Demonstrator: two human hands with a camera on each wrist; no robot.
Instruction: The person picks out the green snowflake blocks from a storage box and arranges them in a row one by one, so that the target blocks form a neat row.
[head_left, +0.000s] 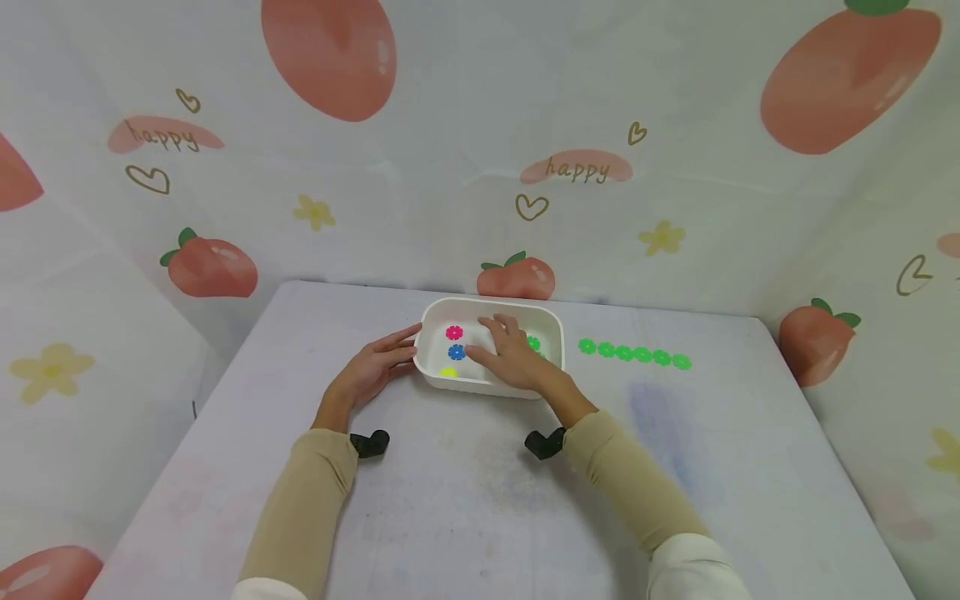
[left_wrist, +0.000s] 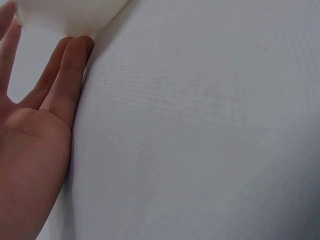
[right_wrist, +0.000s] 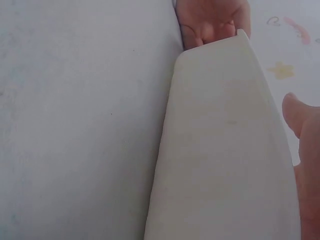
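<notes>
We take the white bin [head_left: 487, 389] as our mark; its long far rim lies near the table's back edge, its near wall faces the person. Open tabletop runs from that near wall toward the person and past both ends.

Surface: pale cloth-like table [head_left: 450, 508], a bluish smudge [head_left: 663, 425] right of and nearer than the bin. Behind the bin rises a white backdrop [head_left: 442, 183] printed with red fruit, yellow flowers, hearts and "happy".

Left hand [head_left: 372, 367]: released, extended fingers touching the bin's left end. Right hand [head_left: 513, 354]: inside the bin, its wrist over the near rim, fingers loosely spread, released as far as we can see.

Inside the bin, left part: flower-shaped pieces, one pink [head_left: 454, 332], one blue [head_left: 457, 352], one yellow [head_left: 447, 372]. Right part: green pieces [head_left: 533, 342], partly hidden by the right hand; we cannot count them. Right of the bin, outside: a row of six green flowers [head_left: 625, 353]. Nearer than the bin, black mounts [head_left: 371, 443] sit at both wrists.
</notes>
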